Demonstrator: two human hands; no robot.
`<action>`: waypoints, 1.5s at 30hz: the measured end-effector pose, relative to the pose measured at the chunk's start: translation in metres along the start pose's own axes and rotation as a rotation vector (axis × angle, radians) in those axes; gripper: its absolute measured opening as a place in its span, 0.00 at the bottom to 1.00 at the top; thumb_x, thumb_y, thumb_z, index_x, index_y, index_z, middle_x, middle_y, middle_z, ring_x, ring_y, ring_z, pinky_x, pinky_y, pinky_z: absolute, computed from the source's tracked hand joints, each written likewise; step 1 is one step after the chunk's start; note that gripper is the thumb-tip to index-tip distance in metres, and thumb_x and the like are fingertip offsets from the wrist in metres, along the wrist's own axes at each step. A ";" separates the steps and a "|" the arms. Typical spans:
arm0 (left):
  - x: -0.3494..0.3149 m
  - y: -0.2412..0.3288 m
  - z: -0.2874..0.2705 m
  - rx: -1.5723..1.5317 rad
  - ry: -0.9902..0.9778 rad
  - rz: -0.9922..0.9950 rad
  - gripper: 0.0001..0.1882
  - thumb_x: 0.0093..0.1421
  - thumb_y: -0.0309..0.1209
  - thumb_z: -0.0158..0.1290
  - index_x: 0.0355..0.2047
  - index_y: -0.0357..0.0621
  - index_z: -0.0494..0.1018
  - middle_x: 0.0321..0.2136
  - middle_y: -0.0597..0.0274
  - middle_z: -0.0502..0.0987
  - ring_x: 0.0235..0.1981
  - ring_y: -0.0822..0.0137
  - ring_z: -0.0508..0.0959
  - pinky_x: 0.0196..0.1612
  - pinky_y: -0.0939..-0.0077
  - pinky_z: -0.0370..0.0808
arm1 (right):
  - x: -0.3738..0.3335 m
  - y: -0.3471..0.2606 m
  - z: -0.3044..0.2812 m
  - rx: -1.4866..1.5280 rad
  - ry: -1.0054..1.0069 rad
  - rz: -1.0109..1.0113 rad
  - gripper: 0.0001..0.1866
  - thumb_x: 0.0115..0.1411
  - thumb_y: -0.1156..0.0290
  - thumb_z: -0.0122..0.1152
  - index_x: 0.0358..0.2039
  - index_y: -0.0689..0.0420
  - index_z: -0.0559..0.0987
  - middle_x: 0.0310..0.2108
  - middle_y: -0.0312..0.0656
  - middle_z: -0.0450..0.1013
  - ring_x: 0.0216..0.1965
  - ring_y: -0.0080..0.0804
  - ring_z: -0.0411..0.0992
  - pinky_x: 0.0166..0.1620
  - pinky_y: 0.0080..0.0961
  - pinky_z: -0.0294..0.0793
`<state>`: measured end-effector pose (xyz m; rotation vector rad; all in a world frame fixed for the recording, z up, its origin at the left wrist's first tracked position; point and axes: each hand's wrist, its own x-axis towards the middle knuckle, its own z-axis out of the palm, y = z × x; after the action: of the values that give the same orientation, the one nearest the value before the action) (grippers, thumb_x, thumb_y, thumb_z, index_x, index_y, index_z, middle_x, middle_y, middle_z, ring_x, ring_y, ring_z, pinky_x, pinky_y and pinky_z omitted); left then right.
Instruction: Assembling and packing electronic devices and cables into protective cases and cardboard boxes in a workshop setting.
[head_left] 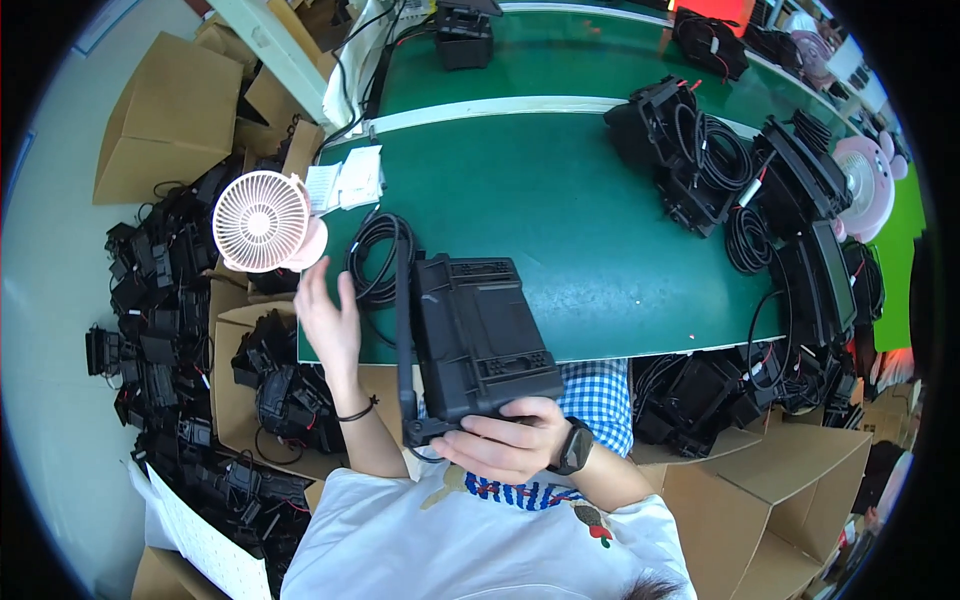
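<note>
Green table (580, 290): at its near edge, clasped the black case (478, 320) by its lower end in the right-hand grip (515, 440); held the left-hand grip (334, 325) loosely spread just beside the pink fan (260, 222).

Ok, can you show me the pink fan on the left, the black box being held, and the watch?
Pink fan (259, 223): head view, middle of its round grille.
Black box (482, 322): head view, its broad upward face.
Watch (575, 449): head view, its dark face.
</note>
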<state>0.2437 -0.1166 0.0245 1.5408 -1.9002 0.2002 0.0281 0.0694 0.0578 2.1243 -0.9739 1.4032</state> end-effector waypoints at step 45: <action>0.012 0.159 -0.010 -0.449 0.102 0.910 0.17 0.52 0.47 0.61 0.40 0.62 0.73 0.49 0.75 0.74 0.44 0.68 0.71 0.46 0.66 0.64 | -0.016 0.127 -0.040 0.040 0.545 1.041 0.18 0.67 0.79 0.48 0.56 0.61 0.72 0.57 0.45 0.69 0.57 0.32 0.69 0.59 0.28 0.68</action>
<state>0.1013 -0.0753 0.0850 0.3063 -2.2366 0.2153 -0.0951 0.0158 0.0543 1.0603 -1.8935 2.2721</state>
